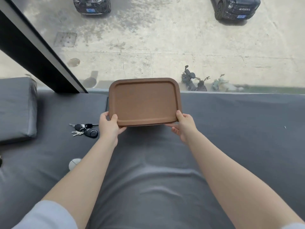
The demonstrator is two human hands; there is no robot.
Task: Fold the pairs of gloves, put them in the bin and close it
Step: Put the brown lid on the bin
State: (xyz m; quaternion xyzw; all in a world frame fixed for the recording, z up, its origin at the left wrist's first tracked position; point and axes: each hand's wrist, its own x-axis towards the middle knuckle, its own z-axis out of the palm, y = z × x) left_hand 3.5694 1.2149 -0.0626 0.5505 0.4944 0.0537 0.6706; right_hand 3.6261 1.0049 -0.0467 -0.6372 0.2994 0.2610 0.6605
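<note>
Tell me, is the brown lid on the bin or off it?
Cannot tell for sure. Both hands, left and right, grip the lid by its near corners. It hides whatever is under it, so no bin shows.

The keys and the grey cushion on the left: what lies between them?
Nothing: the head view shows only bare grey mattress cover between the keys and the cushion.

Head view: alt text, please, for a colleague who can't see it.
Both hands, left hand and right hand, grip the near edge of a brown lid over a grey cushion. A key bunch lies left of it.
</note>
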